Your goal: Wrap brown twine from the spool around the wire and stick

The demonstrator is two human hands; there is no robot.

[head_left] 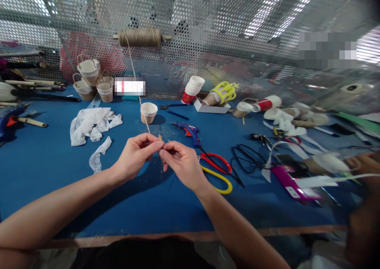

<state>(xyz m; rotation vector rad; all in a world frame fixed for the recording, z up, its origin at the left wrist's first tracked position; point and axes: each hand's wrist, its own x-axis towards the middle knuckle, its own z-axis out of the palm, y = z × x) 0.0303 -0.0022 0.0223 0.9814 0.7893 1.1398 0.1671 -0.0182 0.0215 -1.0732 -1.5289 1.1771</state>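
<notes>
My left hand (pixel 139 156) pinches the twine (pixel 132 63) that runs down from a spool (pixel 139 37) mounted on the mesh panel. Fingertip to fingertip with it, my right hand (pixel 182 162) is closed on the same twine, and short ends hang below the fingers. How the twine is looped or twisted between them is too small to make out. Just beyond my hands stands a paper cup wrapped in brown twine (pixel 149 113). A blue glue gun (pixel 190 132) lies to the right, above scissors with red and yellow handles (pixel 221 176).
Crumpled white lace (pixel 92 124) and a loose lace strip (pixel 99 154) lie left. Handled twine cups (pixel 89 77) are stacked behind. Blue pliers (pixel 175 111), nested paper cups (pixel 194 87) and a white box (pixel 210 105) stand farther back. A co-worker's hand (pixel 365 162) is at right, near a purple device (pixel 292 184).
</notes>
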